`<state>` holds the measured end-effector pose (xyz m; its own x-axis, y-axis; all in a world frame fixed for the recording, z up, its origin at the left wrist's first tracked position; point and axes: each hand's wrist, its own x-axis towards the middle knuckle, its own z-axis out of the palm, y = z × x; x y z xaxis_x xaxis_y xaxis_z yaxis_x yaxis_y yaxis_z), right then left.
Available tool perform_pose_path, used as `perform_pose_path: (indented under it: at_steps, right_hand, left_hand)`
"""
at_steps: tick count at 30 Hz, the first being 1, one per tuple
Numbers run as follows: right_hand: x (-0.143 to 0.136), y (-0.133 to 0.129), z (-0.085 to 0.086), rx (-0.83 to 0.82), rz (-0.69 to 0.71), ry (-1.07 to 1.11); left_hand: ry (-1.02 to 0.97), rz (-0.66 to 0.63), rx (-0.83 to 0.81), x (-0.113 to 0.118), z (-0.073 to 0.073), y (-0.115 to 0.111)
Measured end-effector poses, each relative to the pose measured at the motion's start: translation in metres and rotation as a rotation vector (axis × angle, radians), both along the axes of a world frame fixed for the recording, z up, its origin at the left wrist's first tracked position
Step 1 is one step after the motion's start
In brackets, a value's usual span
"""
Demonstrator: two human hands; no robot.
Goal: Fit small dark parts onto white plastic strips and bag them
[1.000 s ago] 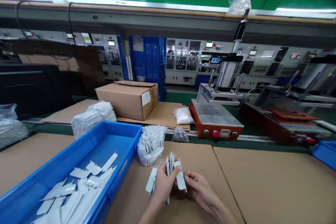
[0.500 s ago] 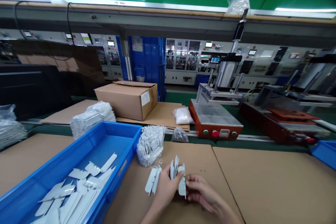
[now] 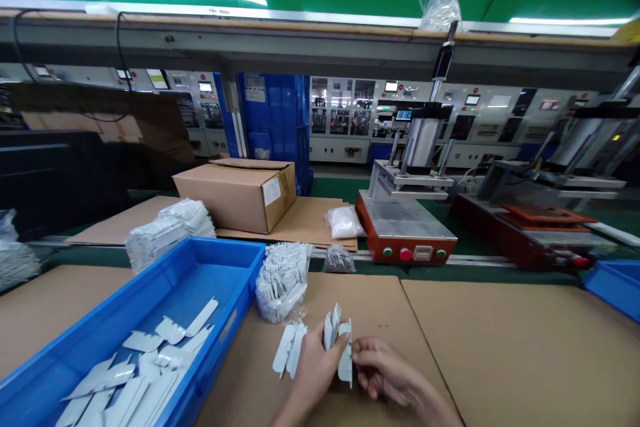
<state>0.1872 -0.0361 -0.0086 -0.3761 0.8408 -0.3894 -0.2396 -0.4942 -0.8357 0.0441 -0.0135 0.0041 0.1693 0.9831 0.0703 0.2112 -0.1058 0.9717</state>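
Observation:
My left hand (image 3: pixel 320 360) is closed around several thin white plastic pieces (image 3: pixel 332 328), their ends sticking up above the fingers. One more white plastic piece (image 3: pixel 345 361) stands upright under the left thumb. At that piece's right edge, the curled fingers of my right hand (image 3: pixel 383 368) pinch; whether something small is between the fingertips is hidden. Just left of my left hand, a couple of similar white pieces (image 3: pixel 285 350) lie on the cardboard (image 3: pixel 370 293). Behind them stands a clear bag of white pieces (image 3: pixel 283 280).
A blue tray (image 3: pixel 245 263) with loose white pieces is on the left. Beyond the work surface are a carton (image 3: pixel 235 190), a small bag of dark parts (image 3: pixel 340 259), a white bag (image 3: pixel 345 221) and an orange-based press (image 3: pixel 407 227). Another press (image 3: pixel 545 227) stands farther right.
The whole view has shifted slightly, so the scene sits a little lower and to the left. Both hands keep nearly the same position at the white piece.

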Motion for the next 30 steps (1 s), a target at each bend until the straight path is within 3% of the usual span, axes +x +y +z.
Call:
perform_pose_path:
  at_steps: [3,5,8,10,13,17,21,27,30]
  right_hand:
    - [0.001,0.001,0.001,-0.008,0.027,-0.015]
    - [0.004,0.004,0.000,0.042,-0.042,-0.059]
    - [0.018,0.013,-0.006,0.240,-0.311,-0.327]
    - [0.035,0.020,-0.014,0.455,-0.537,-0.691]
    - [0.060,0.027,-0.027,0.534,-0.614,-0.834]
    - [0.074,0.026,-0.037,0.587,-0.580,-0.940]
    - [0.063,0.022,-0.029,0.612,-0.522,-0.940]
    - [0.022,0.012,-0.004,0.483,-0.275,-0.463]
    - [0.004,0.007,0.002,0.404,-0.195,-0.287]
  left_hand:
    - [0.024,-0.024,0.026,0.000,0.004,-0.001]
    - [0.063,-0.015,0.062,-0.004,0.007,0.002]
    - [0.241,0.037,0.133,-0.016,0.007,0.011]
    - [0.409,0.059,0.165,-0.024,0.004,0.019]
    - [0.567,0.082,0.167,-0.032,0.000,0.025]
    - [0.500,0.092,0.236,-0.030,0.003,0.021]
    - [0.388,0.052,0.289,-0.022,0.012,0.010]
    - [0.222,-0.197,0.314,-0.011,0.022,-0.005]
    - [0.248,-0.192,0.290,-0.008,0.024,-0.009]
